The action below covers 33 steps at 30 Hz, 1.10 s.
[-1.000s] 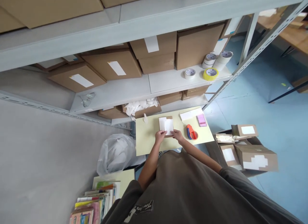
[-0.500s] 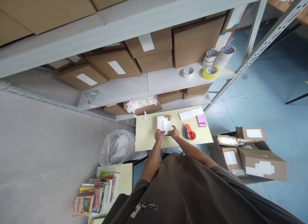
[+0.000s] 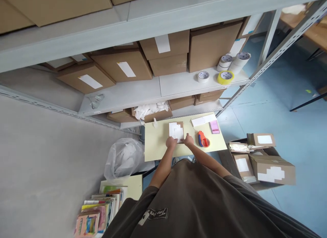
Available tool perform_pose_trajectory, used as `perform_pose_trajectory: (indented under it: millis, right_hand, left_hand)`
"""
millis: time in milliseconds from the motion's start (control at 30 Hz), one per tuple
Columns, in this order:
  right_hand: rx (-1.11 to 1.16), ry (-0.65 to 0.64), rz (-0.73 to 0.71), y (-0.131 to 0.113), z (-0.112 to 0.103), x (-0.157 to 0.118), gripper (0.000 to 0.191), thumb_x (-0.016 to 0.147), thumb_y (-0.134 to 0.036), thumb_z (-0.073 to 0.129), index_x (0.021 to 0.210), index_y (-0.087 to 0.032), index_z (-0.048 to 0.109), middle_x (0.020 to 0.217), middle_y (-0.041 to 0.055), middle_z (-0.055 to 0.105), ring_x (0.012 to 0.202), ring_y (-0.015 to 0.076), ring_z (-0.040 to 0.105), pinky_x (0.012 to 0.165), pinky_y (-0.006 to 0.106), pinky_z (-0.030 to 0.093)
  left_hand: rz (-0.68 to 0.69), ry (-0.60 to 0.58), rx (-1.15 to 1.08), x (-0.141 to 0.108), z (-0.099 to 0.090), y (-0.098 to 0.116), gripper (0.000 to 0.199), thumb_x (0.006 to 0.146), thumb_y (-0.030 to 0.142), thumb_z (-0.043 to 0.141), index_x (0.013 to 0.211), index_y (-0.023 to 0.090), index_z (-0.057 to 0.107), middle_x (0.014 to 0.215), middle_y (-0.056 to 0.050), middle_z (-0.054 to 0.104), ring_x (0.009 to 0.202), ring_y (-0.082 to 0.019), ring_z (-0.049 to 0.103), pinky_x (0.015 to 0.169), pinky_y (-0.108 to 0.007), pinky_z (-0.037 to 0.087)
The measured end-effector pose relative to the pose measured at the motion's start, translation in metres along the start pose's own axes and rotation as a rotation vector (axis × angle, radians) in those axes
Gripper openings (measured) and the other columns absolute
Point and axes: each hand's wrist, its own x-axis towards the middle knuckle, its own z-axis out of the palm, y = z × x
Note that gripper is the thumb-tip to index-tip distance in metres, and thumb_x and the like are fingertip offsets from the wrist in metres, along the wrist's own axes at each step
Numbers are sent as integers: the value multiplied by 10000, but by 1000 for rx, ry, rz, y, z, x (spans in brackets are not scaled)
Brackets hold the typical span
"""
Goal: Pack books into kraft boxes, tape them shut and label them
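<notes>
On the pale yellow table (image 3: 155, 147) lies a small cardboard box (image 3: 181, 124) with white paper labels (image 3: 176, 130) covering most of its top. My left hand (image 3: 171, 142) pinches the lower left edge of a label at the box's near side. At the near right corner, my right hand (image 3: 188, 139) has its thumb on the label and its index finger stretched forward, apart from the thumb. A red and blue tape dispenser (image 3: 203, 139) rests to the right of my right hand.
Behind the table a grey shelf (image 3: 143, 89) holds cardboard boxes (image 3: 122, 65) and tape rolls (image 3: 225, 77). A pink pad (image 3: 214, 127) and white strip (image 3: 203, 120) lie at the table's back right. A plastic bag (image 3: 122, 159) stands left; a carton of boxes (image 3: 270, 169) sits right.
The upper label now lies flatter and lower over the others on the box. My hands have moved slightly right in view, and the camera view has shifted a little.
</notes>
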Motion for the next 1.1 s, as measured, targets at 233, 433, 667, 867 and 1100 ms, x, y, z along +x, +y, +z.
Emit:
perform_pose_trajectory:
  millis: [233, 433, 667, 867, 1100]
  right_hand:
    - [-219, 219, -285, 13, 24, -21, 655, 1046, -400, 603, 1664, -279, 422, 1589, 208, 540, 1405, 368, 555, 1099, 471, 488]
    - [-159, 301, -328, 54, 83, -39, 571, 1048, -353, 515, 1618, -324, 525, 1722, 123, 421, 1559, 400, 396, 1153, 557, 459]
    - [388, 463, -258, 70, 109, -36, 738, 981, -616, 497, 1590, -202, 529, 1629, 171, 537, 1496, 347, 516, 1223, 520, 426]
    - [762, 248, -22, 15, 117, -10, 990, 846, -769, 578, 1640, -191, 455, 1617, 202, 547, 1408, 361, 612, 1139, 462, 501]
    - [893, 32, -344, -67, 133, -18, 726, 784, -762, 701, 1283, -236, 738, 1243, 103, 796, 1181, 337, 704, 1090, 499, 527]
  left_hand:
    - [557, 108, 62, 14, -5, -6, 428, 1011, 245, 558, 1407, 218, 717, 1545, -154, 624, 1521, -323, 478, 1235, -483, 399]
    - [749, 42, 4, 32, 20, -26, 659, 1032, 372, 558, 1674, 274, 448, 1791, -59, 284, 1682, -342, 131, 1355, -548, 183]
    - [761, -1, -184, 61, 8, -66, 603, 1067, 460, 490, 1652, 315, 475, 1780, -39, 317, 1686, -290, 142, 1363, -510, 172]
    - [447, 9, -509, 74, -44, -144, 783, 1009, 662, 544, 1640, 203, 484, 1774, -138, 310, 1656, -335, 252, 1347, -495, 234]
    - [253, -99, -774, 46, -20, -160, 1036, 950, 576, 698, 1754, 202, 162, 1707, -184, 427, 1563, -288, 459, 1257, -430, 413]
